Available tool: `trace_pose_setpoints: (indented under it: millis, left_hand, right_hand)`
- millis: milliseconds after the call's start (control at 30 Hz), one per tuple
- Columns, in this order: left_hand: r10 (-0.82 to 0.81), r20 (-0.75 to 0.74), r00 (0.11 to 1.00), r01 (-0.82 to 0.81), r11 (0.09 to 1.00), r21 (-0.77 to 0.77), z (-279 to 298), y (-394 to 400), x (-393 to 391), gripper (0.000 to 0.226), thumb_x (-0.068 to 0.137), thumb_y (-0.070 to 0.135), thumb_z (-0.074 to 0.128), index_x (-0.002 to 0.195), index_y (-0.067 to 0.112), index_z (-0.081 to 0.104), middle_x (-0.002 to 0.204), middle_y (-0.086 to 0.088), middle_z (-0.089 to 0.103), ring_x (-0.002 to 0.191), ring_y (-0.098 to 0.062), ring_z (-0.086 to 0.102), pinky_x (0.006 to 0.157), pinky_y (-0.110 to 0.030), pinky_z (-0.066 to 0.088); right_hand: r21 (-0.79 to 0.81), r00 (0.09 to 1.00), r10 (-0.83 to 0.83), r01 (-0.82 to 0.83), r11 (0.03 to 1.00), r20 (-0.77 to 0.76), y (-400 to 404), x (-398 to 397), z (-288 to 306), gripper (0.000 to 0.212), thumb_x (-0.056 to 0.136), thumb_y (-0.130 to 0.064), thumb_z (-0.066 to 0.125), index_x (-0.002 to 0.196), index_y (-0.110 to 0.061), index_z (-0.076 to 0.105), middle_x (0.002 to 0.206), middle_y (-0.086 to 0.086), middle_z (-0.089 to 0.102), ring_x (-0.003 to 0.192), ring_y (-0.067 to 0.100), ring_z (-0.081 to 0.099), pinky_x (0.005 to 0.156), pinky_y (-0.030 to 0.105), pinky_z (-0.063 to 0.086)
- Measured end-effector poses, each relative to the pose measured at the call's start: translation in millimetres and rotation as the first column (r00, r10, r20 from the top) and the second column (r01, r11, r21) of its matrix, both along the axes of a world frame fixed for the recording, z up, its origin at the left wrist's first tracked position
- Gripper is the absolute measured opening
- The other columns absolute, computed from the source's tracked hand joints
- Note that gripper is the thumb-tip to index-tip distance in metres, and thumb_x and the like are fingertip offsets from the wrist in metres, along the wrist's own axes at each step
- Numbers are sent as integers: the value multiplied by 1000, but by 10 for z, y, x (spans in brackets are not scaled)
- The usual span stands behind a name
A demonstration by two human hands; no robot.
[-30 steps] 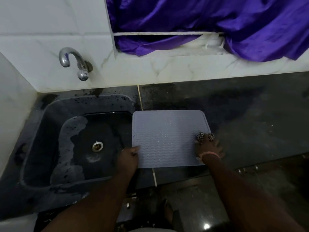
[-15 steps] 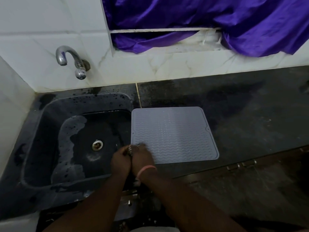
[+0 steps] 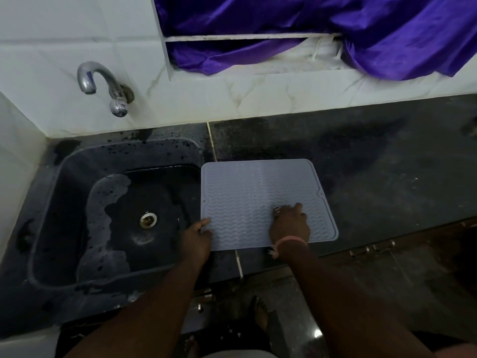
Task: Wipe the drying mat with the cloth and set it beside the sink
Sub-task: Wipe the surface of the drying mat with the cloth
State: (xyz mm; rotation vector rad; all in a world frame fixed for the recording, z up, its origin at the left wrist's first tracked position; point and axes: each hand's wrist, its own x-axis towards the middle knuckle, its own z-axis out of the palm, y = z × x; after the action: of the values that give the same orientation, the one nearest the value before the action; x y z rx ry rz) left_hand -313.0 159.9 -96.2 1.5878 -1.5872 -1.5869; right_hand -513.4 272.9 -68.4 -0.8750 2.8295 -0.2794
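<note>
while the drying mat lies flat on the dark counter, its nine o'clock edge sits just beside the rim of the sink, touching or nearly so. the mat is pale grey with a wavy ribbed pattern and a raised border. the left hand is at the mat's seven o'clock corner, thumb on top of the edge and the other fingers hidden beneath or behind it, so it appears to pinch that corner. the right hand presses palm-down on the mat toward its five o'clock part, fingers bunched over something small and patterned at the fingertips; that is likely the cloth, though only a sliver shows and i cannot tell how firmly it is gripped. a pink band circles the right wrist. at eleven o'clock from the mat a metal tap juts from the white tiled wall. at twelve o'clock a purple curtain drapes over a ledge. the sink basin is wet in patches around its drain.
</note>
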Motion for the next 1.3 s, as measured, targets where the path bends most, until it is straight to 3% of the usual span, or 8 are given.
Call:
trace_pose_setpoints:
  millis: [233,367,533,667,767,933,1067,1300]
  left_hand:
    - [19,-12,1000,-19,999,33,-52,-38,45,36,92,1,59,123,18,68,130,-1,63,112,-21,63,100,-41,52]
    - [60,-47,997,-57,997,53,-52,-74,29,37,92,-4,56,124,10,67,122,-6,67,107,-20,65,90,-29,53]
    - [92,-76,993,-87,994,72,-81,-139,-29,31,92,0,61,121,10,69,119,-8,69,102,-21,66,92,-34,54]
    - [99,-76,992,-93,992,80,-67,-149,-55,39,92,-7,50,122,11,67,116,-4,66,95,-17,63,90,-36,55]
    - [99,-47,994,-96,994,59,-112,-141,-46,44,90,-9,46,123,11,67,122,-7,66,99,-19,63,87,-33,54]
    - [83,-10,996,-83,996,30,-114,-120,-55,47,88,-11,45,123,12,67,125,-6,64,106,-22,63,97,-38,53]
    - [98,-19,995,-97,995,38,-143,-133,-59,43,87,-11,48,117,12,70,121,-8,68,107,-25,65,98,-43,54]
    - [120,-26,992,-119,992,39,-179,-153,-85,33,90,-7,56,115,9,71,117,-13,70,101,-28,67,91,-36,55]
  right_hand:
    - [34,984,164,-166,986,64,-390,681,-45,41,78,-17,58,119,-10,58,135,13,37,111,31,46,81,40,52]
    - [-13,975,183,-182,983,128,-556,989,-57,40,79,-20,61,118,-11,59,138,12,34,114,31,45,82,39,52]
    - [-241,864,291,-205,949,410,-531,806,-10,30,82,-15,56,110,-18,66,118,9,47,99,29,59,94,39,52]
    - [-197,987,103,-79,977,119,-106,307,25,35,83,-20,64,118,-19,61,121,8,46,105,26,53,89,40,53]
    - [-107,994,-82,89,990,71,164,-53,1,37,86,-32,63,119,-16,59,122,10,42,108,30,49,87,44,52]
    - [-51,997,25,-22,998,68,-59,306,-62,44,82,-29,62,123,-13,55,127,12,42,109,29,49,84,43,54]
    - [-15,976,151,-150,989,154,-336,894,-88,50,77,-24,62,125,-12,54,139,15,34,116,32,44,87,41,52]
    - [-256,835,309,-210,944,454,-460,746,-47,32,82,-16,55,111,-19,67,115,7,45,101,28,57,92,41,52]
